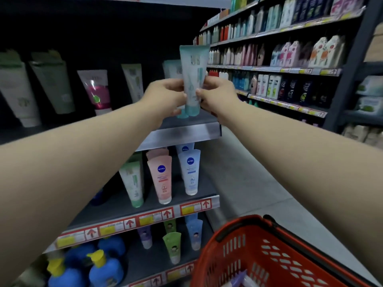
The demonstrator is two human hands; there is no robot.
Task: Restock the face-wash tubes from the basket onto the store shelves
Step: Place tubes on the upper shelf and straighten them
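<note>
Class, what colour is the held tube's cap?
Teal: the cap of the tube, best in the head view.

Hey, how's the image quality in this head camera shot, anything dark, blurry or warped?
Head view: the upper shelf is dim and murky towards the left; the pale teal face-wash tube pinched between the left hand and right hand is soft, its print unreadable; glare streaks the magenta-banded white tube; the wide-angle lens bows the right-hand shelves.
</note>
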